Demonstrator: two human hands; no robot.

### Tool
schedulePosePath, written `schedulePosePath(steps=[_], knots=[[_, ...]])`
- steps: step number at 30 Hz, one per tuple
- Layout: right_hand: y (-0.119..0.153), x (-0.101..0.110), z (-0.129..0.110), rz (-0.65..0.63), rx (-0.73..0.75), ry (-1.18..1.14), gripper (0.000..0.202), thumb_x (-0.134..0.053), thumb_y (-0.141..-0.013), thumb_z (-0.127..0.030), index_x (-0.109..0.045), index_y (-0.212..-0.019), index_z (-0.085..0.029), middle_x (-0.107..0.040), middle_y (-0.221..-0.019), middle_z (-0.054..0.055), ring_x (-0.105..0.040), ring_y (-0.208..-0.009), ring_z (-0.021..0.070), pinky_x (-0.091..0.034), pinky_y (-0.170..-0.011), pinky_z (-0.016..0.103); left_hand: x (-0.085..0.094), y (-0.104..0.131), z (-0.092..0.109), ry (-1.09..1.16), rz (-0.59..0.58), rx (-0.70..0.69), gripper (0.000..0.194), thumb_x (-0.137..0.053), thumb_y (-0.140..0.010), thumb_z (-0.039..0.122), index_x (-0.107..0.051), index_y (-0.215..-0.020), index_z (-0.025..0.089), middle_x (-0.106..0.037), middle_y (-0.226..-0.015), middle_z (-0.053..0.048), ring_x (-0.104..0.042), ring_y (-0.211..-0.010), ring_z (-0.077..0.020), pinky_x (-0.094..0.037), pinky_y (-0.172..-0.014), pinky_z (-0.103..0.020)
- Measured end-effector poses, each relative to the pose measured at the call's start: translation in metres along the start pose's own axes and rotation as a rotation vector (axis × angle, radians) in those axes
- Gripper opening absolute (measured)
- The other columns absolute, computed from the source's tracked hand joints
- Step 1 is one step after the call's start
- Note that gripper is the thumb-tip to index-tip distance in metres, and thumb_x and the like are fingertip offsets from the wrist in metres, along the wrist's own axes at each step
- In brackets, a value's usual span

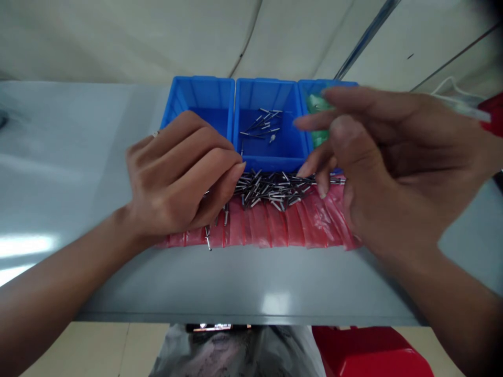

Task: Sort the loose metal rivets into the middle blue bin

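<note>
My left hand (pixel 186 175) is closed above the left end of the rivet pile, with rivets sticking out below its fingers; what it holds is mostly hidden. To the right, my right hand (pixel 393 152) has its fingers apart over the pile's right end and in front of the right bin, with nothing visible in it. Metal rivets (pixel 275 188) lie heaped on pink plastic bags (pixel 275 228) set in a row. Several loose rivets (pixel 261 125) rest in the middle blue bin (pixel 273 163).
The left blue bin (pixel 202 86) stands beside the middle one. Green packets (pixel 319 104) are in the right blue bin (pixel 304 89). These stand on a grey table (pixel 236 288) against a pale wall. Below the front edge is a red stool (pixel 373 356).
</note>
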State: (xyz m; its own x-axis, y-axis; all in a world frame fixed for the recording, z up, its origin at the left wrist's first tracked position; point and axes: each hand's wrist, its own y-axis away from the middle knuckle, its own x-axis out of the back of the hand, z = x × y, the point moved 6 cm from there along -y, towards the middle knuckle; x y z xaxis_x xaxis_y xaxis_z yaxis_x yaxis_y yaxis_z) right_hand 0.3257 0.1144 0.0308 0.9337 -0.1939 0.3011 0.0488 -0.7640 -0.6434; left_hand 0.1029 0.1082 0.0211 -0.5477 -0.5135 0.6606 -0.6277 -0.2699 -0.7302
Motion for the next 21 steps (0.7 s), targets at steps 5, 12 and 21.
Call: schedulePosePath(steps=[5,12,21], knots=[[0.021,-0.029,-0.019,-0.536,0.633,0.519,0.020,-0.068,-0.107,-0.014,-0.086,-0.110,-0.022,-0.088,-0.099,-0.001,-0.078,-0.077,0.0171,-0.054,-0.057,0.035,-0.001,0.000,-0.001,0.019,0.018,-0.047,0.009,-0.074,-0.097,0.014,-0.072,-0.105,0.016,-0.080,-0.097,-0.008,-0.076,-0.086,-0.0261,-0.060,-0.064,-0.040],[0.029,-0.036,-0.020,-0.625,0.786,0.676,0.028,-0.057,-0.112,-0.009,-0.084,-0.111,-0.018,-0.087,-0.106,0.003,-0.077,-0.086,0.0171,-0.056,-0.068,0.034,0.001,-0.001,0.001,0.018,0.017,-0.070,0.007,-0.077,-0.095,0.013,-0.073,-0.101,0.013,-0.079,-0.092,-0.008,-0.077,-0.080,-0.0274,-0.057,-0.061,-0.039],[0.022,-0.030,-0.015,-0.442,0.671,0.601,0.021,-0.069,-0.107,-0.013,-0.079,-0.122,-0.024,-0.082,-0.103,0.000,-0.077,-0.090,0.0154,-0.055,-0.062,0.030,0.000,0.000,0.003,-0.001,-0.005,-0.071,0.012,-0.076,-0.097,0.016,-0.074,-0.109,0.017,-0.081,-0.097,-0.007,-0.079,-0.085,-0.0292,-0.062,-0.063,-0.043]])
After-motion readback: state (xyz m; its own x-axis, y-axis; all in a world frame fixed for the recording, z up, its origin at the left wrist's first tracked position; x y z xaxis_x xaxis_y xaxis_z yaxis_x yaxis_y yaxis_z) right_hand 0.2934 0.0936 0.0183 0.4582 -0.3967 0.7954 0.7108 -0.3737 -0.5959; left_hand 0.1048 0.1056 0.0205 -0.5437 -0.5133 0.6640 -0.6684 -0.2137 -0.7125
